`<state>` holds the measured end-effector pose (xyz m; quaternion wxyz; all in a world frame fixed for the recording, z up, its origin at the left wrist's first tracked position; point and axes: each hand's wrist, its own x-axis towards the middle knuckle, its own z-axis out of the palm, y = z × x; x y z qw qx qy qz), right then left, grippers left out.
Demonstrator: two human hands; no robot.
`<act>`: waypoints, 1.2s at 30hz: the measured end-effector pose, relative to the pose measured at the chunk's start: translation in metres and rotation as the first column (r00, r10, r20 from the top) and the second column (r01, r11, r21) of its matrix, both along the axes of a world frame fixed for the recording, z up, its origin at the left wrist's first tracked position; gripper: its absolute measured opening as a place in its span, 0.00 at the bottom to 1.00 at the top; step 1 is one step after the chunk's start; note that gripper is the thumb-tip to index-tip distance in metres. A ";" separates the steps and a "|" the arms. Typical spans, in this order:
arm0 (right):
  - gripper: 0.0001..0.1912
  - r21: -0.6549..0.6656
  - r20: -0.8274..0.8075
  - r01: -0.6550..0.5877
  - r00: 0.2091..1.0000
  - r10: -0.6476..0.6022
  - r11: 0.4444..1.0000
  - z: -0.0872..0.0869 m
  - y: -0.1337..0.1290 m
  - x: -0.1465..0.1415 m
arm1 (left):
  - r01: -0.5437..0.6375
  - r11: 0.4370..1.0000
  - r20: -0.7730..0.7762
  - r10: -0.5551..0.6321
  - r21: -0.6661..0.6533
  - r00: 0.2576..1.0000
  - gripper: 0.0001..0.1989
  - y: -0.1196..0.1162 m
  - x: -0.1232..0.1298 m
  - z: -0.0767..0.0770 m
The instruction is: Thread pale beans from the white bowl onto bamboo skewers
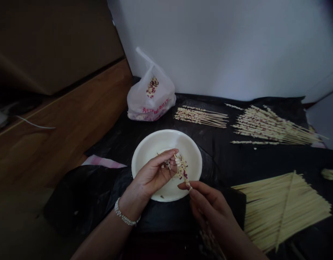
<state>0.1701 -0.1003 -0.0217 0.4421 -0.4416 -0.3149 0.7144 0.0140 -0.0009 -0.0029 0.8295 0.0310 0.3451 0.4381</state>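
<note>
Over the white bowl (140,150), my left hand (155,175) is cupped, with thumb and fingertips together at the upper tip of a thin skewer. Small cream and dark red pieces like corn kernels (166,164) lie in its palm. My right hand (209,202) pinches the skewer (185,177) lower down, at the bowl's near right rim. Similar pieces are threaded along this skewer, which slants between the two hands. Below my right hand, more threaded pieces (208,238) show dimly, and I cannot tell what supports them. My hands partly hide the bowl's inside.
A white plastic bag (152,99) of kernels stands behind the bowl. Threaded skewers lie in a small bundle (200,116) and a larger pile (266,126) at the back right. Bare sticks (285,206) lie at right on black sheeting (217,155). A wooden panel (60,144) borders the left.
</note>
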 end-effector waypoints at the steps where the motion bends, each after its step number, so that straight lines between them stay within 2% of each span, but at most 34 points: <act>1: 0.12 0.003 -0.003 0.007 1.000 -0.007 1.000 -0.001 0.000 0.000 | 0.012 1.000 -0.001 -0.012 0.000 1.000 0.04 0.000 0.000 0.000; 7: 0.15 0.017 0.038 0.003 0.999 -0.003 1.000 0.005 0.004 -0.001 | 0.045 0.997 -0.073 -0.041 0.060 0.997 0.06 -0.004 0.002 -0.002; 10: 0.17 0.016 0.075 -0.005 0.997 0.004 1.000 0.009 0.007 0.002 | 0.003 0.999 -0.083 0.000 0.032 0.997 0.07 -0.004 0.006 0.001; 14: 0.18 0.002 0.087 -0.013 0.996 0.013 1.000 0.009 0.009 0.004 | -0.067 0.995 -0.117 0.058 -0.079 0.991 0.17 -0.001 0.007 0.010; 18: 0.16 -0.002 0.075 -0.017 0.997 0.017 1.000 0.007 0.009 0.003 | -0.031 0.999 -0.126 0.028 -0.023 0.992 0.28 -0.001 0.006 0.010; 22: 0.16 0.008 0.076 -0.013 0.997 0.012 1.000 0.008 0.008 0.003 | -0.032 0.999 -0.138 0.036 0.030 0.990 0.26 -0.003 0.005 0.006; 28: 0.17 0.016 0.072 -0.008 0.997 0.007 1.000 0.008 0.007 0.003 | -0.150 0.988 -0.144 0.143 -0.038 0.979 0.17 0.001 0.006 0.009; 32: 0.17 -0.016 0.077 -0.008 0.997 0.009 1.000 0.008 0.007 0.002 | -0.092 0.994 -0.120 0.083 -0.065 0.989 0.17 0.002 0.005 0.009; 36: 0.16 -0.012 0.082 -0.008 0.997 0.009 1.000 0.008 0.008 0.002 | -0.030 0.999 -0.108 0.034 0.040 0.994 0.23 -0.001 0.003 0.004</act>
